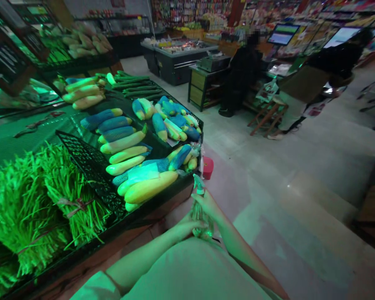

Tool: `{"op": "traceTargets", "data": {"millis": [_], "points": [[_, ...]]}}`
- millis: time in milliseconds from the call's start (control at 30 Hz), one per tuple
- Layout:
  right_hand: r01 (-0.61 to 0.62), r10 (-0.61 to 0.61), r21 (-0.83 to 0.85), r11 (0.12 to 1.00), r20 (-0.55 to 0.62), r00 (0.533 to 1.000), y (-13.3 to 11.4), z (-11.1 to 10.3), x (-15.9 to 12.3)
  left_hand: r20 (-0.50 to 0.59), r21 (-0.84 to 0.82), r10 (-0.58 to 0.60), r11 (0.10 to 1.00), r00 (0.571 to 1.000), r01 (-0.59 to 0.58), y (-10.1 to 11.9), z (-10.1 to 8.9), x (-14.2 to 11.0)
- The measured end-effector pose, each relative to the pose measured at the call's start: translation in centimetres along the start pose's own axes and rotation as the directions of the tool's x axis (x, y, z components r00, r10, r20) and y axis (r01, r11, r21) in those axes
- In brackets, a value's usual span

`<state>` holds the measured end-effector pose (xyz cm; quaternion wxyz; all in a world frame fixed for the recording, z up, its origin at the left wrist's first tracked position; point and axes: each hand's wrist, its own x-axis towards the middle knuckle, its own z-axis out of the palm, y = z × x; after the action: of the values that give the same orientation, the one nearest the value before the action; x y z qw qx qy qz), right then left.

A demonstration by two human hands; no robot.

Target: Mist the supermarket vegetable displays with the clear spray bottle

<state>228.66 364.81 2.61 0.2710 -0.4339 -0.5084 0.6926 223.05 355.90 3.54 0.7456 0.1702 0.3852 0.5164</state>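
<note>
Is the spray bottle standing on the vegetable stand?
No, the left hand and right hand hold the spray bottle between them.

The pale top [187,271] shows a short sleeve [95,287].

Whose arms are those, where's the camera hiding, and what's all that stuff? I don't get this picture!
There's no robot here. A person wears a camera on their head, looking forward and down, so you see their own arms. The left hand and right hand both hold a spray bottle in front of their body. Beside them is a shop display, tinted green. On it lie tied bundles of leafy greens, long pale vegetables, some in blue netting, and slim dark green vegetables at the back. Two other people are farther away, on the right.
</note>
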Motion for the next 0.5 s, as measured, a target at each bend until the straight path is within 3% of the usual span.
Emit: {"op": "traceTargets", "data": {"millis": [133, 267, 500], "points": [[0.000, -0.002, 0.041, 0.999, 0.029, 1.000, -0.5, -3.1, 0.5, -0.134, 0.015, 0.103, 0.995, 0.986, -0.102, -2.0, 2.3, 2.2], [-0.021, 0.015, 0.051, 0.998, 0.112, 0.994, -1.4, -5.2, 1.9, -0.319, 0.070, 0.194, 0.981, 0.928, -0.181, -3.4, 4.2, 4.2], [-0.060, 0.057, 0.005, 0.998, 0.200, 0.978, -1.3, -6.9, 3.3, -0.393, 0.101, 0.196, 0.980, 0.899, -0.170, -3.6, 6.2, 5.5]]}}
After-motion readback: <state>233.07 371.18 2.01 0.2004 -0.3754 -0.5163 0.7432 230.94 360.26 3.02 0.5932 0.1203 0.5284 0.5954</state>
